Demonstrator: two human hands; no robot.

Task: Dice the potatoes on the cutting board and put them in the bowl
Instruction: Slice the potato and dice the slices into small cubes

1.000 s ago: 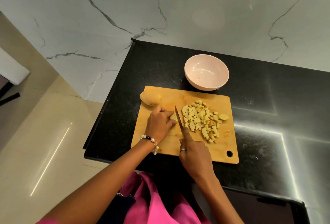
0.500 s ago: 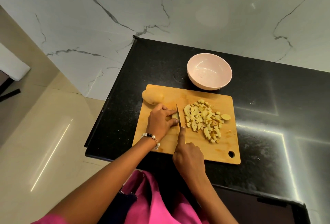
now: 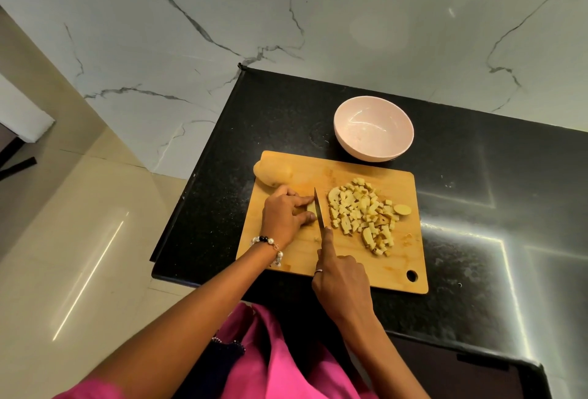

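a wooden board (image 3: pixel 356 258) lies on a black surface (image 3: pixel 477 207) in the middle of the frame, its hanging hole at the lower right corner. the left hand (image 3: pixel 284 215) sits on the left half of the board, fingers (image 3: pixel 302 200) curled down over a small potato piece (image 3: pixel 311 207), holding it against the wood. the right hand (image 3: pixel 342 284) is lower and just right of it, wrapped around the handle of a knife (image 3: pixel 319 209), with the index finger stretched forward along the back of the blade. the blade stands on edge, pointing toward the top of the frame, right beside the left fingertips and against the held piece.

to the right of the blade, a heap of dice (image 3: pixel 362 214) spreads over the centre-right of the board, with one round slice (image 3: pixel 402 209) at its right edge. a whole potato (image 3: pixel 272 173) rests at the board's upper left corner, partly over the edge.

a pale pink bowl (image 3: pixel 374 128) stands on the surface just above the board, near its top edge, and no potato shows in it.

a bead bracelet (image 3: pixel 267 244) circles the left wrist, and a ring (image 3: pixel 318 271) is on a right finger. pink cloth (image 3: pixel 270 360) fills the bottom of the frame. a marble wall (image 3: pixel 286 16) runs across the top, and a beige floor (image 3: pixel 79 239) is at the left.
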